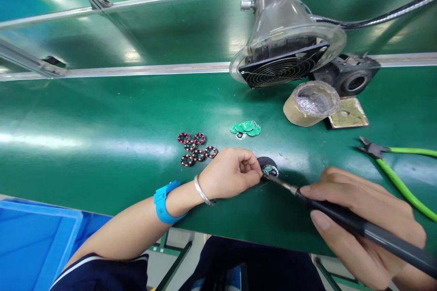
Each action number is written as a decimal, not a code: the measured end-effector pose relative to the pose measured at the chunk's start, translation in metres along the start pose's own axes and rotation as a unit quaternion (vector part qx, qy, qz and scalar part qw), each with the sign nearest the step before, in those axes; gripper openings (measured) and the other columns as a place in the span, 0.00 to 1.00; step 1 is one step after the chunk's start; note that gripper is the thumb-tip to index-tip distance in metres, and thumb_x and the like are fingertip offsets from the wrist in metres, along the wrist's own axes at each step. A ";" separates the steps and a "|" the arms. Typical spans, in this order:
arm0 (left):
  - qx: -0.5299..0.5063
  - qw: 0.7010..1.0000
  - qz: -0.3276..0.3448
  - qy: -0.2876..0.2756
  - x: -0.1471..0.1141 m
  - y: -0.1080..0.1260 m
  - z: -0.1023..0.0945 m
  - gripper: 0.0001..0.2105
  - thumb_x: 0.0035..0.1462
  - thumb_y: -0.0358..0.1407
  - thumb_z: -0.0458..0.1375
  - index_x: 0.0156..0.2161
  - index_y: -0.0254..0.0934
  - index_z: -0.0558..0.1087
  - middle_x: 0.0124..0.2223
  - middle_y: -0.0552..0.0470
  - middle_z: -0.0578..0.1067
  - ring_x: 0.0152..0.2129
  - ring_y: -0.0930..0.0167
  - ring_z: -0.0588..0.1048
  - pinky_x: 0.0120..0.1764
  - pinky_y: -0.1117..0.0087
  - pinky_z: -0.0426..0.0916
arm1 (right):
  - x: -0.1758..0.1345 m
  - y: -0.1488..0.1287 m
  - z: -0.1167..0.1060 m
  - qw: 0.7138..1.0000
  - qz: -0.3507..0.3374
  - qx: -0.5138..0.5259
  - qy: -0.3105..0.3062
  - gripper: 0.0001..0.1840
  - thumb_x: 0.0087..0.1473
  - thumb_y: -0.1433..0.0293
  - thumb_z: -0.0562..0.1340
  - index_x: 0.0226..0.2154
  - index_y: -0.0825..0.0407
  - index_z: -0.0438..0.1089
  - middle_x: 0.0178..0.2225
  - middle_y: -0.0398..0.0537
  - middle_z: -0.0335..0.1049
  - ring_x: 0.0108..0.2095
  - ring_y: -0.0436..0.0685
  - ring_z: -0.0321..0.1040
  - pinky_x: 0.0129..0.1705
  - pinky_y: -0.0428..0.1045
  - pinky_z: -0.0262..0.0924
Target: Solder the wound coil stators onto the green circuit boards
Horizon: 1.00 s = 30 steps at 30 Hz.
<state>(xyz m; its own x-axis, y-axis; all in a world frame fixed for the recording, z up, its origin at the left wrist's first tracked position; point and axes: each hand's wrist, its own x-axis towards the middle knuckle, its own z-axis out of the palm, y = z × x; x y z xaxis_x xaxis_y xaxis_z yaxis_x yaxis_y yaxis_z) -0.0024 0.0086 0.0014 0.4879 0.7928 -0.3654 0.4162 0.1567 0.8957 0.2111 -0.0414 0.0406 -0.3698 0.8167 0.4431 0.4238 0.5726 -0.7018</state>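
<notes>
My right hand (pixel 372 223) grips the dark handle of a soldering iron (pixel 344 213), whose metal tip rests at a small round circuit board (pixel 271 171). That board lies on a black round base (pixel 267 162) on the green bench. At the board's left edge, my left hand (pixel 234 170) is closed in a pinch; its fingertips hide whatever is between them. Left of this hand lie several copper-wound coil rings (pixel 198 155). Beyond it is a small pile of green round circuit boards (pixel 246 127).
A fume extractor hood (pixel 283 61) hangs over the back of the bench. Below it stand a tub with silvery contents (pixel 311 102), a soldering iron stand (pixel 351 75) and a sponge tray (pixel 350 112). Green-handled cutters (pixel 392 163) lie at right. A blue bin (pixel 37 245) sits lower left.
</notes>
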 end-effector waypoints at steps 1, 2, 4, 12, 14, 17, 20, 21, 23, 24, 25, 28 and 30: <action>0.002 1.000 0.001 0.002 0.000 0.000 0.000 0.02 0.48 0.29 0.58 0.26 0.34 0.72 0.21 0.58 0.70 0.18 0.80 0.67 0.22 0.79 0.62 | 0.000 0.000 0.000 1.000 0.000 0.000 0.003 0.13 0.49 0.79 0.58 0.38 0.54 0.70 0.23 0.45 0.68 0.20 0.52 0.63 0.21 0.50 0.59; 0.004 1.000 0.002 0.003 0.000 0.000 0.000 0.02 0.48 0.29 0.58 0.26 0.34 0.72 0.21 0.58 0.70 0.18 0.80 0.67 0.22 0.79 0.62 | 0.000 0.001 0.000 1.000 -0.001 0.001 0.004 0.13 0.49 0.79 0.58 0.38 0.54 0.70 0.22 0.45 0.67 0.20 0.52 0.63 0.21 0.49 0.59; 0.006 1.000 0.004 0.004 0.000 0.000 0.001 0.02 0.48 0.28 0.58 0.26 0.34 0.72 0.21 0.58 0.70 0.18 0.80 0.67 0.22 0.79 0.62 | -0.001 0.001 0.001 1.000 0.001 0.002 0.009 0.12 0.49 0.79 0.58 0.38 0.54 0.70 0.22 0.45 0.67 0.20 0.51 0.62 0.21 0.49 0.59; 0.011 1.000 -0.001 0.008 0.000 0.001 0.001 0.02 0.47 0.28 0.57 0.26 0.34 0.72 0.21 0.58 0.71 0.18 0.79 0.68 0.22 0.79 0.63 | -0.002 0.002 0.003 1.000 0.003 -0.001 0.007 0.13 0.49 0.79 0.58 0.38 0.55 0.70 0.23 0.46 0.68 0.21 0.51 0.63 0.22 0.50 0.60; 0.012 1.000 -0.003 0.011 0.001 0.001 0.001 0.02 0.47 0.28 0.57 0.26 0.34 0.72 0.21 0.58 0.71 0.18 0.79 0.68 0.22 0.79 0.62 | -0.002 0.001 0.001 1.000 0.004 0.001 0.009 0.13 0.49 0.79 0.58 0.38 0.54 0.70 0.23 0.45 0.68 0.21 0.51 0.63 0.22 0.50 0.60; 0.015 1.000 -0.001 0.014 0.002 0.001 0.001 0.03 0.47 0.28 0.57 0.25 0.34 0.72 0.21 0.58 0.71 0.18 0.79 0.68 0.22 0.79 0.62 | -0.002 -0.001 -0.001 1.000 0.004 0.008 0.020 0.13 0.49 0.79 0.58 0.38 0.54 0.70 0.23 0.45 0.66 0.21 0.52 0.64 0.22 0.50 0.60; 0.014 1.000 -0.004 0.011 0.001 0.001 0.000 0.03 0.47 0.28 0.57 0.25 0.34 0.72 0.20 0.58 0.71 0.17 0.80 0.67 0.22 0.80 0.62 | -0.003 -0.001 -0.003 1.000 0.019 0.009 0.021 0.14 0.49 0.80 0.58 0.40 0.54 0.70 0.24 0.45 0.66 0.22 0.52 0.65 0.22 0.50 0.60; 0.014 1.000 -0.006 0.010 0.001 0.002 0.000 0.03 0.47 0.28 0.57 0.25 0.34 0.72 0.20 0.58 0.70 0.17 0.80 0.67 0.22 0.80 0.61 | -0.004 -0.001 -0.004 0.999 0.024 0.010 0.022 0.15 0.49 0.80 0.58 0.40 0.54 0.70 0.24 0.45 0.66 0.23 0.53 0.65 0.22 0.50 0.60; 0.015 1.000 -0.009 0.010 0.000 0.002 0.001 0.03 0.47 0.28 0.57 0.25 0.34 0.72 0.20 0.59 0.70 0.17 0.80 0.67 0.22 0.80 0.61 | -0.004 0.000 -0.003 0.999 0.026 0.012 0.029 0.15 0.49 0.80 0.58 0.41 0.54 0.70 0.24 0.45 0.66 0.24 0.53 0.65 0.23 0.51 0.61; 0.016 1.000 -0.010 0.010 0.000 0.002 0.001 0.02 0.47 0.28 0.58 0.25 0.34 0.72 0.20 0.59 0.70 0.17 0.80 0.67 0.22 0.80 0.61 | -0.004 0.000 -0.003 0.999 0.022 0.015 0.035 0.16 0.48 0.80 0.58 0.41 0.54 0.70 0.24 0.45 0.66 0.24 0.53 0.65 0.24 0.51 0.62; 0.016 1.000 -0.010 0.011 0.000 0.003 0.001 0.02 0.47 0.28 0.58 0.25 0.34 0.72 0.20 0.59 0.70 0.17 0.80 0.67 0.22 0.80 0.61 | -0.003 0.001 -0.002 0.999 0.015 0.019 0.043 0.16 0.48 0.81 0.58 0.41 0.54 0.70 0.24 0.45 0.65 0.24 0.53 0.65 0.24 0.51 0.62; 0.014 1.000 -0.011 0.011 0.001 0.003 0.001 0.03 0.46 0.28 0.57 0.25 0.34 0.72 0.20 0.59 0.70 0.17 0.80 0.67 0.22 0.80 0.62 | -0.001 0.001 -0.001 0.999 0.000 0.028 0.043 0.17 0.47 0.82 0.58 0.41 0.56 0.70 0.23 0.46 0.65 0.23 0.52 0.64 0.23 0.51 0.61; 0.013 1.000 -0.010 0.013 0.001 0.003 0.001 0.03 0.46 0.28 0.57 0.25 0.34 0.72 0.20 0.59 0.70 0.17 0.80 0.67 0.22 0.80 0.62 | 0.000 0.001 0.000 0.999 -0.005 0.031 0.030 0.15 0.47 0.82 0.58 0.40 0.58 0.70 0.23 0.46 0.65 0.23 0.52 0.63 0.22 0.51 0.59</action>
<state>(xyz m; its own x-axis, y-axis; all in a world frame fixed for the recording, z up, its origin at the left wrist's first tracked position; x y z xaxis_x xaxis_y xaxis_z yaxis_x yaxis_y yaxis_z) 0.0004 0.0094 0.0029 0.4586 0.8049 -0.3765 0.4459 0.1580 0.8810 0.2121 -0.0408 0.0398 -0.3233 0.8147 0.4814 0.3684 0.5770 -0.7290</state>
